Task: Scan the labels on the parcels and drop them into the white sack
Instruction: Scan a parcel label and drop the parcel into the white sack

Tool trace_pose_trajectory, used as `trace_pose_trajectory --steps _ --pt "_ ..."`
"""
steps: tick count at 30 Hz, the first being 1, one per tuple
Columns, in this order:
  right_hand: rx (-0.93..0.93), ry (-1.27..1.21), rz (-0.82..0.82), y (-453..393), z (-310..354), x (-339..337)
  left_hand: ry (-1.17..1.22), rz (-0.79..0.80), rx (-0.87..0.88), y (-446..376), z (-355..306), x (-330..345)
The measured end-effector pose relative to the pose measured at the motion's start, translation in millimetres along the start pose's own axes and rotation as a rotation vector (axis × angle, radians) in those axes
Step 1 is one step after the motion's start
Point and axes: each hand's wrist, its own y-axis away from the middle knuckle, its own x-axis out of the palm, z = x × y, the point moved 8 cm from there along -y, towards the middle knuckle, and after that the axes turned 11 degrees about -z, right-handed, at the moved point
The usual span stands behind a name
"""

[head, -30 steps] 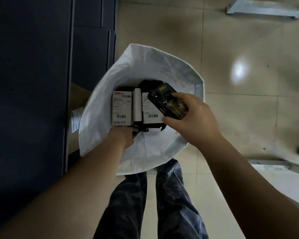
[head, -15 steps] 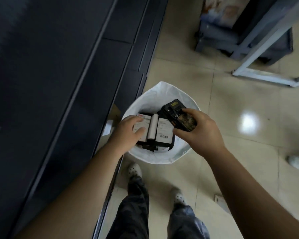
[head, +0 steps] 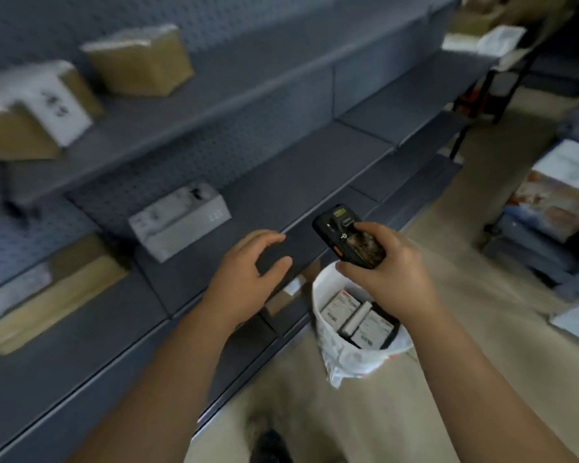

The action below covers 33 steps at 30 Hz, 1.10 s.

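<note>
- We see labelled parcels (head: 358, 317) lying inside the white sack (head: 355, 357), which stands on the floor (head: 415, 396) just beside the grey shelves (head: 281, 182).
- Our right hand (head: 386, 269) hangs above the sack, its fingers curled round a black scanner (head: 348, 237) that points toward the shelves.
- Our left hand (head: 251, 274) hovers over the lower shelf edge, fingers loosely spread and holding nothing.
- A white box (head: 181, 220) sits on the shelf near the left hand.
- Brown boxes (head: 141, 60) rest on the shelf above, blurred; one carries a white label (head: 54, 101).
- A flat brown box (head: 47, 292) lies far left on the lower shelf.
</note>
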Motion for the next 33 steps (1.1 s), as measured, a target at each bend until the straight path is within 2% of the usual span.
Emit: trace_pose_trajectory --steps 5,12,17,25,33 --pt "-0.169 -0.117 0.092 19 97 23 -0.017 -0.206 -0.047 43 -12 -111" --pt "-0.279 -0.272 0.284 107 206 88 -0.137 -0.439 -0.115 159 23 -245" --pt "-0.362 -0.326 0.451 218 289 159 -0.241 -0.575 -0.221 288 73 -344" --pt "-0.547 -0.432 0.709 444 447 272 -0.4 -0.858 -0.481 535 124 -525" --pt "-0.728 -0.501 0.97 637 586 362 -0.54 -1.067 -0.722 722 150 -649"
